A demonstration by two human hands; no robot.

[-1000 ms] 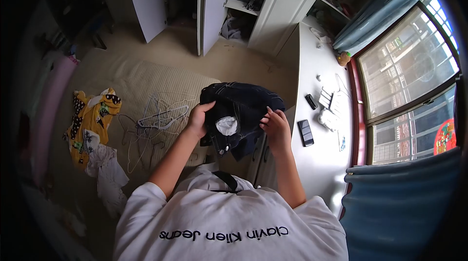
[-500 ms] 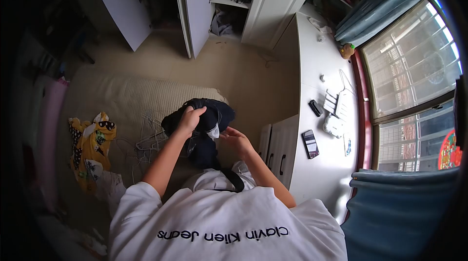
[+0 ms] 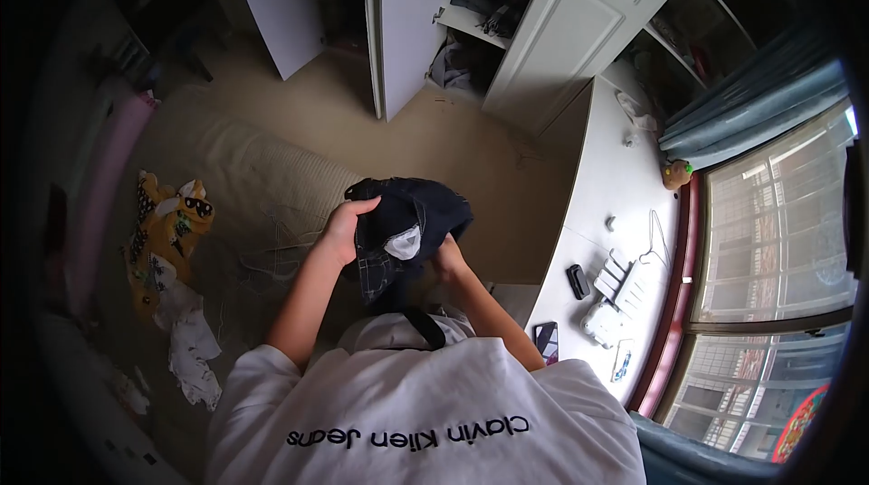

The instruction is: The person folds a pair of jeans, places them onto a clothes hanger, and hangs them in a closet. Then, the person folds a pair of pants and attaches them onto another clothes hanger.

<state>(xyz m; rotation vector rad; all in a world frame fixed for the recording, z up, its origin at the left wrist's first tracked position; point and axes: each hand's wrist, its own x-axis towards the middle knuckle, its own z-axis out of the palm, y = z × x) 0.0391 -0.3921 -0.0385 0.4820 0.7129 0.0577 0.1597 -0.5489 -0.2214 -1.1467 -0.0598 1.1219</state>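
The left hand (image 3: 341, 230) has its fingers curled around the upper edge of a dark denim garment (image 3: 407, 218) — bunched, held up in front of the chest, above the bed's near edge. The right hand (image 3: 448, 259) grips the garment's lower fold, fingers closed on the cloth. Wire hangers (image 3: 276, 245) lie on the bed (image 3: 240, 168).

Dark denim jeans (image 3: 412, 213), bunched and inside out (white pocket lining showing), above the bed.
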